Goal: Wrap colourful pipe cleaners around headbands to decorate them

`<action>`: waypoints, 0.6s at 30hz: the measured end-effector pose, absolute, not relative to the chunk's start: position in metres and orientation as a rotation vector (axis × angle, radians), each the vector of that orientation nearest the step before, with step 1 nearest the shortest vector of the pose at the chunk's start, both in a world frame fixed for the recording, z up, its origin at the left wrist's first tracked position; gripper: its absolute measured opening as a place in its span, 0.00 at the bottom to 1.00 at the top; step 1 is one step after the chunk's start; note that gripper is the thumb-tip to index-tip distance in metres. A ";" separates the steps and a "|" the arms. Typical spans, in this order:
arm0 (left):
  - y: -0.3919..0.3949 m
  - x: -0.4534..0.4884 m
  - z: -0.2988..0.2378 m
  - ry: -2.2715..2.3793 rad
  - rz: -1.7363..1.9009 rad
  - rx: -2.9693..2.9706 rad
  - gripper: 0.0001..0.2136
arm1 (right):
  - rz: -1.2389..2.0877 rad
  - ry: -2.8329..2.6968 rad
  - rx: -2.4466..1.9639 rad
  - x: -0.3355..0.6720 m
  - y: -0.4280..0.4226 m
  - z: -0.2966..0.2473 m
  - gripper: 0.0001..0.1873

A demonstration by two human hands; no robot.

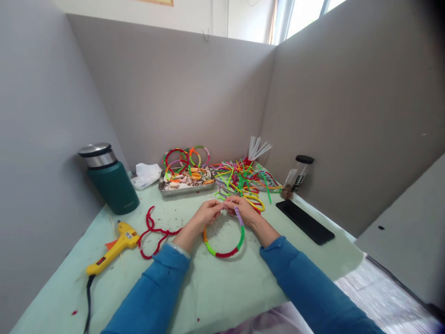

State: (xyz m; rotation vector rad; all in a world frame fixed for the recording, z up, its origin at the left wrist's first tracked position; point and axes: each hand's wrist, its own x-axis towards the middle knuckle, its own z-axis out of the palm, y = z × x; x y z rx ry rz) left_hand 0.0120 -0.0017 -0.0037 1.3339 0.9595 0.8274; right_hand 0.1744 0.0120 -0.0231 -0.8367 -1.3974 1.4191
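A ring wrapped in coloured pipe cleaner [225,250] (orange, green, red, purple bands) lies on the pale green table [225,292] between my wrists. My left hand [206,214] and my right hand [243,208] meet at the ring's far side, fingers pinched together on it. A purple stretch of wrapping runs down from my right hand. Both my sleeves are blue.
A red pipe cleaner [153,232] and a yellow glue gun [114,248] lie at left. A green flask [111,181] stands far left. At the back are a metal tray of shells [186,181], finished rings [184,157], a pipe-cleaner heap [243,181], a jar [297,176] and a black phone [305,221].
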 end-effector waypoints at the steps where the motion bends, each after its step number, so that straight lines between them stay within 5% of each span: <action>1: -0.003 0.012 -0.002 0.954 0.833 1.331 0.14 | 1.428 -1.379 -0.830 0.174 0.012 -0.023 0.13; 18: -0.001 0.011 -0.004 0.908 0.823 1.290 0.10 | 1.442 -1.393 -0.850 0.175 0.009 -0.019 0.14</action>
